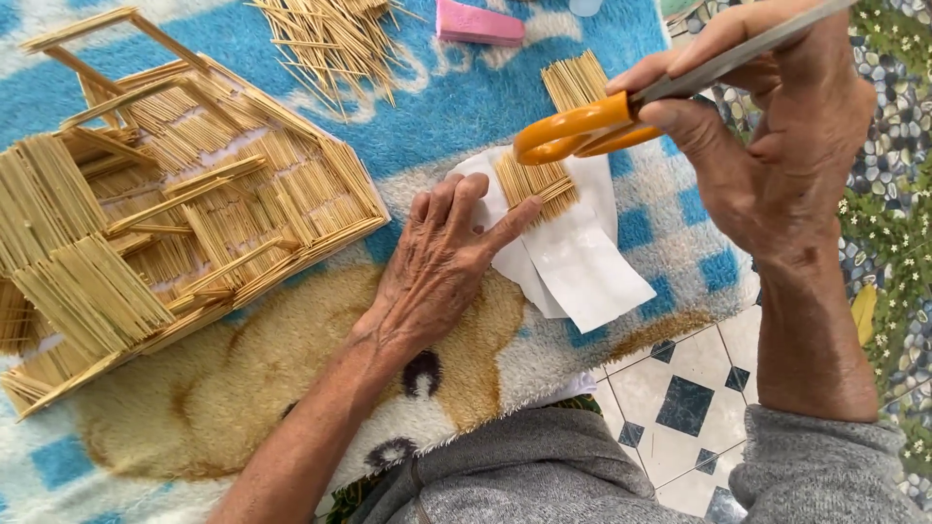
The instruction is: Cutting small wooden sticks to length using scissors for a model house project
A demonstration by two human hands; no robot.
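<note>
My left hand (437, 267) lies flat on a white sheet of paper (582, 267), its fingertips touching a small panel of glued toothpicks (536, 184) that rests on the paper. My right hand (767, 146) is raised above and to the right, closed around a pair of scissors with orange handles (582, 131); the grey blade runs up past my fingers toward the top right. A second toothpick panel (575, 80) lies just beyond the paper.
A model house of toothpicks (165, 209) fills the left side of the fluffy blue and tan blanket (291, 359). A loose pile of toothpicks (335, 44) and a pink block (478, 23) lie at the top. Tiled floor (680, 408) shows lower right.
</note>
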